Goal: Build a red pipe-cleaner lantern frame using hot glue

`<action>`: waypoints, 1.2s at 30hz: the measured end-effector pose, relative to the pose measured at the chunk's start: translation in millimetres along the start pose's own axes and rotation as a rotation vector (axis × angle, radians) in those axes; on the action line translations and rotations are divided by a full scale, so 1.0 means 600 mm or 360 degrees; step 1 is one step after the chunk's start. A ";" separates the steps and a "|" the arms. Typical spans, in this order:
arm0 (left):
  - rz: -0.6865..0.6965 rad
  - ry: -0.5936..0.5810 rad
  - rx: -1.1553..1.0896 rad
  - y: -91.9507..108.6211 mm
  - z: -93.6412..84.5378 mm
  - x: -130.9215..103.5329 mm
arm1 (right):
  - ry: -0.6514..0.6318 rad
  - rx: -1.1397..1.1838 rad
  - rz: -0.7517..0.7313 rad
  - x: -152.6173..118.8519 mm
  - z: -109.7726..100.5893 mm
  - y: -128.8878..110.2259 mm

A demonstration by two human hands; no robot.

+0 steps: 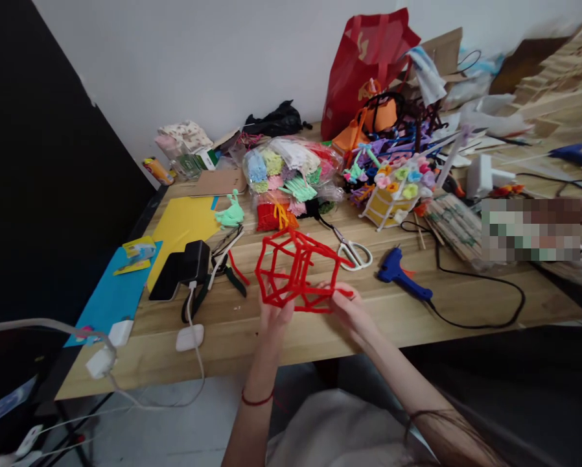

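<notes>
Just beyond the red frame (299,267), a clear bag (334,190) of multicolour bundles (301,189)

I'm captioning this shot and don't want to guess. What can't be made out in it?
All in the head view:
- Left hand: its fingers are partly hidden by the struts of the red frame.
- Red bag: any contents are hidden by its front wall.
- Pixelated patch: the mosaic masks what lies there.
- Wooden piece, far right: blurred and cut off by the right edge.
</notes>
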State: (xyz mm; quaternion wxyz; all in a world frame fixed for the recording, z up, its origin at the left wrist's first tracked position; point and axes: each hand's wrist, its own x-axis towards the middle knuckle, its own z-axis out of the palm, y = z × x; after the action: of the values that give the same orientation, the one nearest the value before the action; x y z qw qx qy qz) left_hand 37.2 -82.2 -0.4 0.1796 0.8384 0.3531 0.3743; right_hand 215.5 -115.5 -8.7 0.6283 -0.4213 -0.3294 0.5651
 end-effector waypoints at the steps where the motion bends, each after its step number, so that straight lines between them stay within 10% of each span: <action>1: -0.0075 0.0112 -0.0110 -0.002 0.006 0.004 | -0.0031 -0.0018 0.0043 -0.005 -0.003 0.011; 6: -0.0502 0.0479 -0.0638 -0.011 0.032 0.023 | -0.0084 -0.0241 0.0196 -0.025 -0.041 0.029; 13: -0.0490 0.0063 -0.0755 -0.019 0.015 0.024 | -0.0213 -0.1207 0.0564 -0.063 -0.146 -0.013; 17: -0.0448 -0.0104 -0.0851 0.010 -0.010 0.027 | -0.0015 -0.1632 0.0384 -0.069 -0.171 -0.029; 21: -0.0545 -0.0234 -0.1012 0.006 -0.017 0.017 | 0.0293 -0.1420 0.0241 -0.061 -0.165 -0.014; 27: -0.0740 0.0191 -0.1211 -0.030 -0.017 -0.044 | 0.0460 -0.0784 0.0136 -0.051 -0.152 0.019; 36: -0.0841 0.0450 -0.0765 0.004 0.017 -0.120 | 0.0439 -0.0609 0.0096 -0.036 -0.139 0.022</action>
State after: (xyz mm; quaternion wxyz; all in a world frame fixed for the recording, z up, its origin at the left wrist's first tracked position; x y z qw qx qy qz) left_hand 12.4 -136.9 -41.8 0.4109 0.5926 0.4804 0.4992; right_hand 280.8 -149.5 -54.8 0.5588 -0.6156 -0.3288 0.4480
